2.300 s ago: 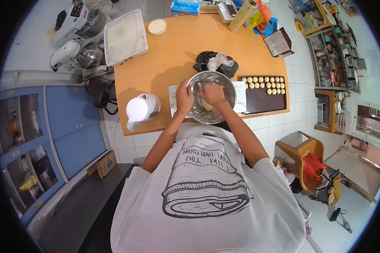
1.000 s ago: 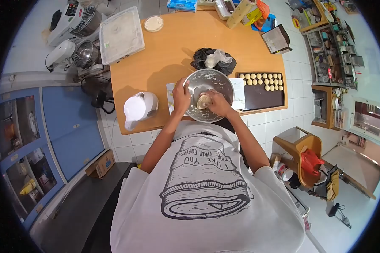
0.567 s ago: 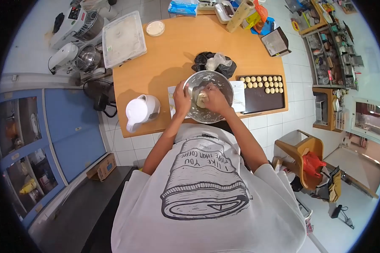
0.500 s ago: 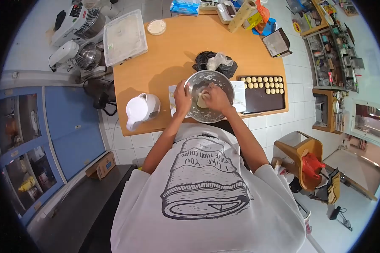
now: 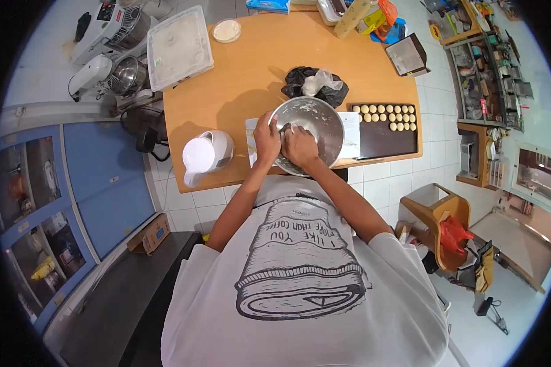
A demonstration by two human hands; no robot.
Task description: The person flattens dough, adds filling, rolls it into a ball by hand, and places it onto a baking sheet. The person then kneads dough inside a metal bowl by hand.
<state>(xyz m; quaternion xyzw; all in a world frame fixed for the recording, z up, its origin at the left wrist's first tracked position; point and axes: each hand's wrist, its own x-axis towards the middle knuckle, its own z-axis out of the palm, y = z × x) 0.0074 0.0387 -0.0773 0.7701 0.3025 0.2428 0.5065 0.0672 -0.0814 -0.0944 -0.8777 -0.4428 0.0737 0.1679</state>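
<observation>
A steel mixing bowl [image 5: 332, 131] with pale smears on its inner wall stands at the table's near edge. My left hand [image 5: 267, 140] grips its left rim. Inside the bowl, my right hand [image 5: 301, 147] is bent with curled fingers against the left wall, close beside my left hand. It covers the pale dough that showed there a moment ago. White paper sheets [image 5: 351, 136] stick out under the bowl. To the right, a dark baking tray [image 5: 382, 142] carries several small round dough balls [image 5: 400, 126] along its far side.
A white pitcher [image 5: 205, 156] stands left of the bowl. Behind the bowl lies a black plastic bag [image 5: 300, 78] with a clear bag on it. Farther back are a lidded plastic box [image 5: 180, 49], a small tub of white contents [image 5: 226, 30] and an open dark box [image 5: 408, 56].
My right hand has shifted left within the bowl, up to my left hand, and now hides the dough. My left hand keeps its grip on the rim. The view has shifted slightly.
</observation>
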